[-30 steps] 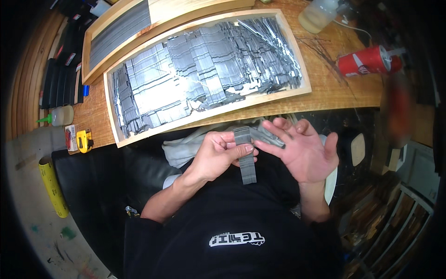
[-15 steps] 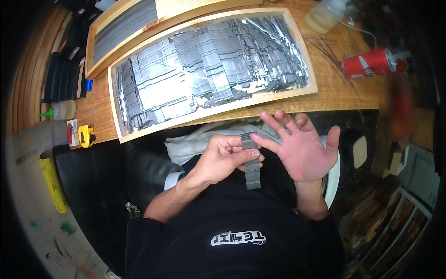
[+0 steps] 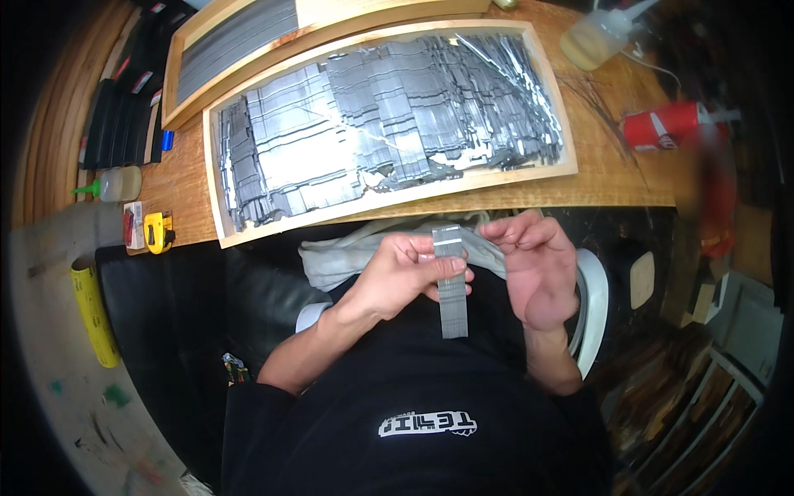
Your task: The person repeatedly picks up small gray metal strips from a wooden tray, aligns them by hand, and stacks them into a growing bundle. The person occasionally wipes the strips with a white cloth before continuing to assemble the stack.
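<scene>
My left hand [image 3: 397, 277] is closed around a narrow bundle of thin grey strips [image 3: 452, 310], thumb across its front. The bundle stands nearly upright before my dark shirt, and a pale band crosses it near the top. Just right of it, my right hand [image 3: 542, 273] has its palm turned up and fingers curled in with the thumb folded towards them. Whether a thin piece lies between those fingertips I cannot make out. Beyond both hands, a shallow wooden tray [image 3: 397, 186] holds many flat, shiny grey strips [image 3: 372, 99] laid in overlapping rows.
A second wooden frame [image 3: 331, 33] with grey strips stands behind the tray. Squeeze bottles [image 3: 589, 43] and a red can [image 3: 664, 126] are on the wooden table [image 3: 608, 178]. At its left edge sits a yellow tape measure [image 3: 159, 232]. Pale cloth [image 3: 331, 260] hangs below the front edge.
My right hand has gone from spread fingers to curled ones and its fingertips have moved slightly away from the bundle. A pale band now shows near the bundle's top. The view has shifted slightly.
</scene>
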A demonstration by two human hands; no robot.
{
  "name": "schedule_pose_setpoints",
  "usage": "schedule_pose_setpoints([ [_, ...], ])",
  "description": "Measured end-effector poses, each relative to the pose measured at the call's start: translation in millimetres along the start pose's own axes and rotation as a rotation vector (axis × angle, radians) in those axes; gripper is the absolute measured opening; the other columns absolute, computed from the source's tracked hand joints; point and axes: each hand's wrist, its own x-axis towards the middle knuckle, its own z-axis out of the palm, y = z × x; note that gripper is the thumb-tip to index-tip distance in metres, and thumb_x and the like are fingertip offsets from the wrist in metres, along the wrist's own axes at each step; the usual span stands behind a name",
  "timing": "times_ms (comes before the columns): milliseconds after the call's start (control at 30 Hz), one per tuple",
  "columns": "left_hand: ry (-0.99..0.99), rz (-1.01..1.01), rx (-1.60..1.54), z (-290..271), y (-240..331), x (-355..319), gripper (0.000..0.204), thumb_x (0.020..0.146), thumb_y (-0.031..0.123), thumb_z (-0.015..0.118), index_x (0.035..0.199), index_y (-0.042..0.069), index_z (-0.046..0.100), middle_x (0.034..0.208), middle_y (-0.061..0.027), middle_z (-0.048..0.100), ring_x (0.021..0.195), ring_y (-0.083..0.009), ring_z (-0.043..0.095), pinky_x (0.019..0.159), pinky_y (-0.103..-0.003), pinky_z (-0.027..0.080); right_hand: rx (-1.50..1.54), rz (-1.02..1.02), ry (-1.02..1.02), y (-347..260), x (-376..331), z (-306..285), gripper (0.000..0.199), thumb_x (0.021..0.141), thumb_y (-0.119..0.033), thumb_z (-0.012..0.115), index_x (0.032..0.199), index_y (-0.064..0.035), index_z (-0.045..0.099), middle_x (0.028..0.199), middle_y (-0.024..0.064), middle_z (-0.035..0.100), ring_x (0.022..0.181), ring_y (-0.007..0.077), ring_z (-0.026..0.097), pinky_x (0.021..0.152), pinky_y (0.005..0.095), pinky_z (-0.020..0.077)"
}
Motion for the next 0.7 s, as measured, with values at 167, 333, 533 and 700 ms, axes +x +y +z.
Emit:
schedule_pose_setpoints([
  [167, 0.013, 0.061, 0.008, -19.6, -7.7, 18.0, 0.022, 0.097, 0.011, 0.076, 0.117, 0.001, 0.074, 0.101, -0.014, 0.079, 0.086, -0.0209, 0.079, 0.062, -0.025, 0.062, -0.776, 0.167, 0.091, 9.4, -16.7, 11.0, 0.019, 0.094, 0.001, 0.073, 0.104, 0.0012, 0.058, 0.109, 0.0102, 0.06, 0.095, 0.014, 0.063, 0.081, 0.0264, 0.0554],
  [333, 0.016, 0.026, -0.011, -16.7, -2.9, 14.9, 0.021, 0.098, 0.012, 0.076, 0.115, 0.001, 0.074, 0.1, -0.0136, 0.079, 0.089, -0.0214, 0.079, 0.064, -0.026, 0.063, -0.792, 0.5, -0.209, -19.4, -36.0, 12.1, 0.027, 0.085, -0.006, 0.087, 0.091, 0.0007, 0.061, 0.096, 0.0069, 0.066, 0.078, 0.0144, 0.068, 0.069, 0.0272, 0.0578],
  [533, 0.007, 0.022, -0.071, -5.0, 1.0, 12.5, 0.018, 0.099, 0.012, 0.074, 0.113, 0.0, 0.073, 0.103, -0.0152, 0.078, 0.09, -0.0253, 0.079, 0.069, -0.03, 0.065, -0.775, 0.357, -0.275, 1.6, -65.6, 10.2, 0.018, 0.084, 0.002, 0.082, 0.101, 0.0001, 0.077, 0.099, 0.0123, 0.079, 0.085, 0.0226, 0.078, 0.075, 0.0306, 0.0628],
  [700, -0.027, 0.151, -0.06, 1.5, -1.7, 1.9, 0.019, 0.101, 0.008, 0.07, 0.117, -0.002, 0.071, 0.111, -0.0174, 0.077, 0.099, -0.0272, 0.077, 0.085, -0.034, 0.064, -0.759, 0.241, -0.206, 16.4, -75.5, 5.5, 0.019, 0.082, 0.007, 0.081, 0.1, 0.0005, 0.08, 0.1, 0.015, 0.08, 0.089, 0.0242, 0.079, 0.08, 0.0316, 0.0639],
])
